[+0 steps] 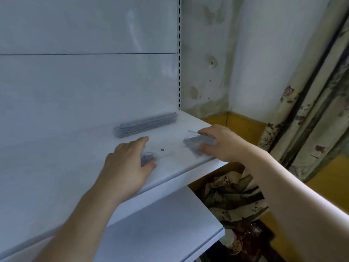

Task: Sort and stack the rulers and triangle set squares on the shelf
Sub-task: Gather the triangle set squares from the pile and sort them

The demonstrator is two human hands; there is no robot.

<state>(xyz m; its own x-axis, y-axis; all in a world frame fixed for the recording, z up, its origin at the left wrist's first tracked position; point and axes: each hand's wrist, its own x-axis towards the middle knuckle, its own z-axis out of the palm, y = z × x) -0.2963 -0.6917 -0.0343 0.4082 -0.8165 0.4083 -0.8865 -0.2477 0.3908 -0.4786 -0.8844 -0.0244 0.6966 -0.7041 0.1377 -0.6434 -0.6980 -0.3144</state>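
A stack of clear rulers [145, 124] lies near the back panel on the white shelf [56, 157]. Closer to the front edge lies a clear set square stack [190, 142], blurred, with its long side running between my hands. My right hand [217, 142] holds its right end between thumb and fingers near the shelf's right edge. My left hand [128, 163] holds the left end [148, 157] between thumb and forefinger. How many pieces are in each stack is unclear.
A lower white shelf [160, 224] juts out below. Right of the shelving stand a stained wall [204, 63], a flowered curtain [311, 110] and a bundle of crumpled paper and dried plants [236, 201] on the floor.
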